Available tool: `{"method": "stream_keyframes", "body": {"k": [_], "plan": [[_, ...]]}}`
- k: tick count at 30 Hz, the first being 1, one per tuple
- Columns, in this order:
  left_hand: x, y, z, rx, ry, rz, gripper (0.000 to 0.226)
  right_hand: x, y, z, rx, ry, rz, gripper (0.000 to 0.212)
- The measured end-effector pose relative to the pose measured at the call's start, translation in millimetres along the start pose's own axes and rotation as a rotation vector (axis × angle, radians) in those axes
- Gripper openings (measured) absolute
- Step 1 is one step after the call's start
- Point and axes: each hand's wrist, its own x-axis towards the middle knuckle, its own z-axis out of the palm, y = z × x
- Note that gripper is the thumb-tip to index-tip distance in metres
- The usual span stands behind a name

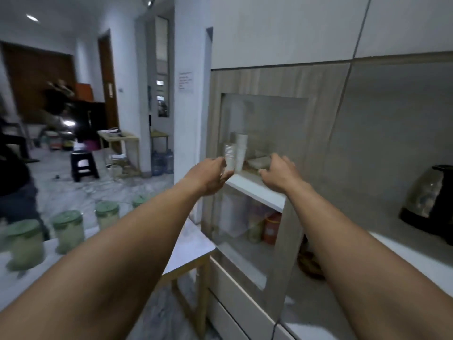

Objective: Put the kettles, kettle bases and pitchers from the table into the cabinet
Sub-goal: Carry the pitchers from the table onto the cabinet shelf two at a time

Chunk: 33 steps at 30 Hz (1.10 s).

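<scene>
Both bare arms are stretched forward toward the cabinet point(257, 153), whose glass-panelled door point(259, 200) is seen in front of two shelves. The left hand point(209, 176) is held at the left end of the white upper shelf point(257, 192), just beside a stack of paper cups point(230, 154); its fingers are loosely curled and nothing is gripped, though whether the cups are touched cannot be told through the blur. The right hand point(278, 173) is held over the same shelf, a little to the right, with its fingers spread and bent downward, and nothing is held in it. A taller stack of cups point(241, 150) and a flat pale container point(258, 161) are seen on the upper shelf between the hands. On the lower shelf, an orange-lidded jar point(272, 228) and other blurred containers are visible.

One kettle point(427, 197), shiny with a black handle, is seated on its black base point(424, 223) on the white counter point(411, 253) at the far right, well apart from both hands. On the near-left table point(186, 249), four green-lidded jars point(67, 229) are lined up.
</scene>
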Motion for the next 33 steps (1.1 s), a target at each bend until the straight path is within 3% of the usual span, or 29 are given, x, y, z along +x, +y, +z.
{"method": "stream_keyframes", "body": {"k": [17,27,33], "plan": [[-218,-266,-95,0.145,0.077,-0.6,0.05,-58,-299,176,0.123,-0.332,-0.481,0.066],[-304,-415,-141,0.156,0.114,-0.731,0.049,-94,-457,265,0.186,-0.421,-0.536,0.065],[-341,-486,-123,0.119,0.17,-0.815,0.047,-112,-516,336,0.178,-0.507,-0.548,0.061]]}}
